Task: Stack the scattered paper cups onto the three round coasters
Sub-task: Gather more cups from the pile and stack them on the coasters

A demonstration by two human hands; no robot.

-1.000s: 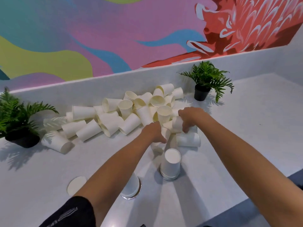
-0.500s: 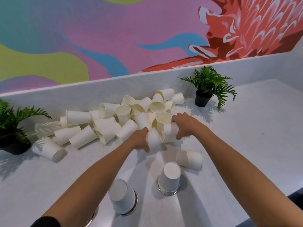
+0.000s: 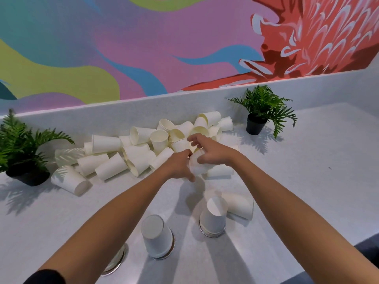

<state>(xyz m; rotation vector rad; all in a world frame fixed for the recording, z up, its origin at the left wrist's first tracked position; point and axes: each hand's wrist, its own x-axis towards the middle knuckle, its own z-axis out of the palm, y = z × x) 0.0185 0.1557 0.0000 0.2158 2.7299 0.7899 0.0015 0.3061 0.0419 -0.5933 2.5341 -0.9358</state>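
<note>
My left hand (image 3: 180, 166) and right hand (image 3: 214, 155) clasp one white paper cup (image 3: 198, 168); nearest upturned cup stack (image 3: 213, 219) stands toward me.

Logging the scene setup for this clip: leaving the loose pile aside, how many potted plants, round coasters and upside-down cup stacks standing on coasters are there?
Potted plants: 2
Round coasters: 3, the leftmost partly hidden
Upside-down cup stacks on coasters: 2
Total: 7
</note>
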